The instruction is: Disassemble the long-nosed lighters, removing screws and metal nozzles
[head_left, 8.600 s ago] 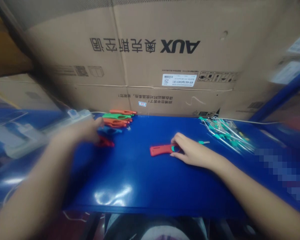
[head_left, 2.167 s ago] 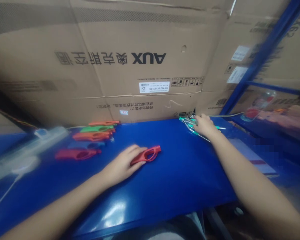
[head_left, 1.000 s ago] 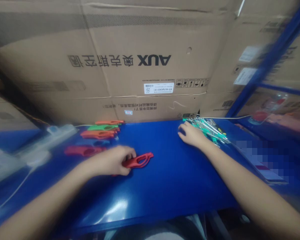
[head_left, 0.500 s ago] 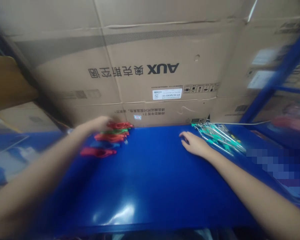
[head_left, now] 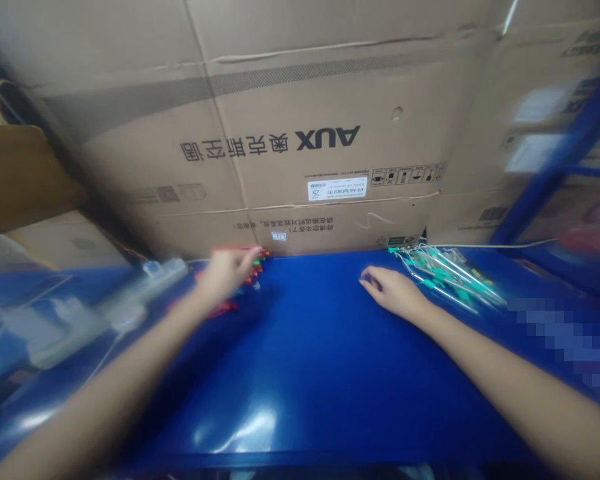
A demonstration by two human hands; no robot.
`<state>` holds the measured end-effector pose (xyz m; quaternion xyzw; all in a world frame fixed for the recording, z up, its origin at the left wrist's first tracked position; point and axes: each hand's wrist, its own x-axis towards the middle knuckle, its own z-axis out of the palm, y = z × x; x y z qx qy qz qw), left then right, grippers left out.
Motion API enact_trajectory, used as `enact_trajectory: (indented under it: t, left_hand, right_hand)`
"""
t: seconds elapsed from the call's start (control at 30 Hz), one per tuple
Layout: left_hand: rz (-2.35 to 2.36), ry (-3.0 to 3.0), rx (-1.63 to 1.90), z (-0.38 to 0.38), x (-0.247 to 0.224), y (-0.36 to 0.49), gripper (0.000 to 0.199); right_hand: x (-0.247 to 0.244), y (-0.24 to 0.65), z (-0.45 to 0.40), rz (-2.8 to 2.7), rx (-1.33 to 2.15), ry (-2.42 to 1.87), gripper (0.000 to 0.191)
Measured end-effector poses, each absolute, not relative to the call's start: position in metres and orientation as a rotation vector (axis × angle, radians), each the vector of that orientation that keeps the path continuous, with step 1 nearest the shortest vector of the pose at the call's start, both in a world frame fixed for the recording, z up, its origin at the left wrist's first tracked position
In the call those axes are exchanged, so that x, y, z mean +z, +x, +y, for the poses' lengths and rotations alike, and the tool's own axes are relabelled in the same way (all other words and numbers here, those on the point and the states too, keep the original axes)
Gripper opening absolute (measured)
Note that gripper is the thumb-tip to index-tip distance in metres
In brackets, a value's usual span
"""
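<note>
My left hand [head_left: 227, 270] is over a row of coloured plastic pieces [head_left: 225, 309], mostly red with some green and orange. Its fingers are drawn together at the far end of the row; what they hold, if anything, is hidden. The hand covers much of the row, and the pieces' exact kind is unclear. On the blue tabletop [head_left: 305, 353] rests my right hand [head_left: 391, 288], fingers loosely curled with a gap between thumb and forefinger and nothing visible in it. Just right of it lies a bundle of thin metal rods with turquoise parts [head_left: 447, 277].
A large cardboard box [head_left: 280, 87] with upside-down printing stands along the back edge. White power strips [head_left: 140, 290] with cables lie at left. A brown board [head_left: 25, 177] juts in at upper left, and a blue metal post [head_left: 555, 160] slants at right.
My left hand has moved right and slightly toward me, now covering more of the coloured pieces. The view has shifted slightly, showing the power strips. My right hand stays about where it was.
</note>
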<state>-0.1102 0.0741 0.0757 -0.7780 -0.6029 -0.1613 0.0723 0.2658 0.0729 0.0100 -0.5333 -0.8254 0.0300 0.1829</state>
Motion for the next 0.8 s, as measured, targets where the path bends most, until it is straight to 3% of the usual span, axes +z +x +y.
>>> enact_trajectory:
  t: [0.1, 0.17, 0.4, 0.57, 0.8]
  left_hand:
    - [-1.659, -2.566, -0.356, 0.035, 0.050, -0.064, 0.066]
    - [-1.425, -2.652, -0.217, 0.022, 0.036, -0.045, 0.063]
    - [-1.220, -2.611, -0.171, 0.039, 0.026, -0.070, 0.042]
    - [-1.276, -2.564, -0.214, 0.052, 0.046, -0.110, 0.017]
    - [-1.494, -2.380, -0.270, 0.065, 0.064, -0.156, 0.023]
  right_hand:
    - [0.010, 0.244, 0.056, -2.349, 0.067, -1.452, 0.050]
    - [0.009, 0.229, 0.045, -2.414, 0.073, -1.410, 0.055]
    - [0.004, 0.211, 0.034, -2.550, 0.079, -1.389, 0.044]
    - [0.011, 0.218, 0.037, -2.602, 0.157, -1.331, 0.021]
    - [0.015, 0.231, 0.042, -2.687, 0.367, -1.140, 0.017]
